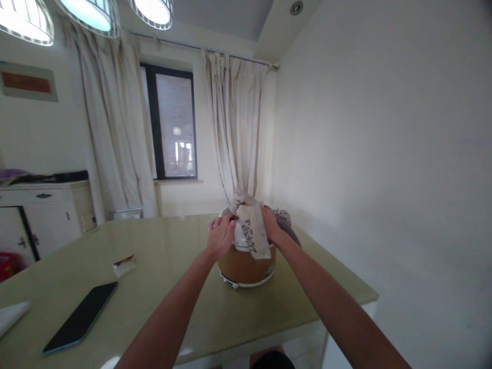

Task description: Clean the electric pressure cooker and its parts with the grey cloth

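Observation:
A round tan and white cooker point(246, 266) stands on the pale green table point(172, 287), toward its far right. A stained white cloth point(251, 225) is draped over the cooker's top. My left hand point(221, 236) rests on the left of the lid, fingers curled at the cloth's edge. My right hand point(271, 225) presses the cloth from the right, fingers closed on it. A grey patterned cloth point(284, 218) lies bunched just behind the right hand.
A dark phone point(80, 318) lies face up at the table's near left. A small wrapped packet point(125, 265) sits beyond it. White paper point(11, 315) shows at the left edge. A white cabinet point(42, 215) stands left; curtains point(238, 128) and a window are behind.

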Available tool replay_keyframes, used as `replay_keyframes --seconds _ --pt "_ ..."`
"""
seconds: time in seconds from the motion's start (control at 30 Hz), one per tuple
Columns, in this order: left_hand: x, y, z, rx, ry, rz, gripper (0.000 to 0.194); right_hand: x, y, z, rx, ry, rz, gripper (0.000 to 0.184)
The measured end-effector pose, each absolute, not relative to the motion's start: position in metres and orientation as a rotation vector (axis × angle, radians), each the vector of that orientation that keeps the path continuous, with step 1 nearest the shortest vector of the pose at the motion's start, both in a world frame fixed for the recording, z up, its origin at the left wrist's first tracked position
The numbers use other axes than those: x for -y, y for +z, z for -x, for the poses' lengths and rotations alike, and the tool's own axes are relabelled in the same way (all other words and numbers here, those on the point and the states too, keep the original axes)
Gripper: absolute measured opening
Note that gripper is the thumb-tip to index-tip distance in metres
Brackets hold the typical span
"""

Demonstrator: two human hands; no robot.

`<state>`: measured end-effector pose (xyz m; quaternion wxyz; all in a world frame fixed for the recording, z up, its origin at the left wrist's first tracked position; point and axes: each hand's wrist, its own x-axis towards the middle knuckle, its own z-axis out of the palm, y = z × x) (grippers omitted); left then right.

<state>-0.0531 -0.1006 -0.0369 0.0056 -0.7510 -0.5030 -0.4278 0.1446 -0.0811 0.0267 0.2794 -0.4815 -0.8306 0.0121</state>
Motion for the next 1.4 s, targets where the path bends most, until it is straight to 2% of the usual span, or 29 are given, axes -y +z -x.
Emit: replay_keyframes --seconds 0.13,0.23,0.33,0.4,0.5,0.57,0.67,0.73,0.83,0.9,1.0,1.07,1.2,1.3,1.4 --pt "0.087 -0.035 0.055 1.678 -1.714 2.212 0.055 0.089 0.051 -0.108 2.424 -0.352 1.222 0.034" --pt "0.080 -0.028 0.058 1.703 -1.913 1.992 0.056 0.102 0.045 -0.092 2.518 -0.685 1.074 0.031" --pt "0.086 -0.013 0.057 1.687 -1.957 1.790 0.057 0.113 0.027 -0.095 2.587 -0.780 0.896 0.030" --pt "0.098 -0.002 0.052 1.531 -1.909 1.857 0.058 0.118 0.018 -0.104 2.652 -0.717 0.753 0.032" --pt "0.116 0.012 0.044 1.264 -1.669 2.350 0.051 0.124 0.019 -0.123 2.682 -0.451 0.565 0.035" --pt "0.122 0.014 0.041 1.164 -1.473 2.637 0.058 0.129 0.032 -0.137 2.684 -0.178 0.484 0.031" --pt "0.121 0.006 0.046 1.113 -1.304 2.713 0.068 0.128 0.063 -0.154 2.626 0.210 0.480 0.029" --pt "0.120 -0.001 0.049 1.111 -1.188 2.633 0.067 0.116 0.080 -0.160 2.456 0.246 0.626 0.033" --pt "0.120 -0.002 0.043 1.239 -1.051 2.462 0.084 0.080 0.092 -0.156 2.226 0.011 0.910 0.030" --pt "0.121 0.006 0.033 1.396 -0.993 2.357 0.072 0.053 0.091 -0.146 2.243 -0.072 1.071 0.031" --pt "0.123 0.020 0.018 1.504 -0.906 2.261 0.041 0.022 0.087 -0.132 2.444 0.048 1.233 0.036" --pt "0.129 0.022 0.012 1.478 -0.869 2.259 0.027 0.010 0.085 -0.128 2.544 0.122 1.271 0.035" --pt "0.153 0.010 0.013 1.588 -0.869 2.245 0.020 0.005 0.086 -0.129 2.555 0.129 1.266 0.040" --pt "0.169 0.004 0.019 1.695 -0.852 2.262 0.021 0.008 0.087 -0.131 2.561 0.143 1.258 0.049" --pt "0.168 0.009 0.028 1.744 -0.856 2.230 0.023 0.012 0.087 -0.131 2.556 0.064 1.278 0.049"
